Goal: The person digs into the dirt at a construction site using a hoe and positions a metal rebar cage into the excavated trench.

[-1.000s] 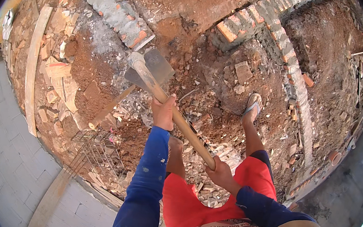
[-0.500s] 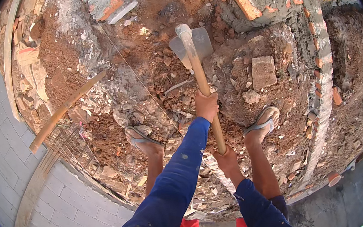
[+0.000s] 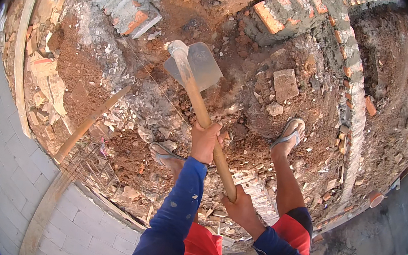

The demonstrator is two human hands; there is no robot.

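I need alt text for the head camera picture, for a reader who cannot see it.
Seen from above, a person's left hand and right hand grip the wooden handle of a hoe, its metal blade over red soil strewn with broken bricks. Both feet wear sandals; low brick walls ring the pit.

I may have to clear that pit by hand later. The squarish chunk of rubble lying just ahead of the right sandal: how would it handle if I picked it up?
The squarish chunk looks like solid masonry, so probably stiff and heavy for its size. Its flat faces suggest it would slide or flop, not roll. Its dusty, rough surface should grip well, though edges may crumble.
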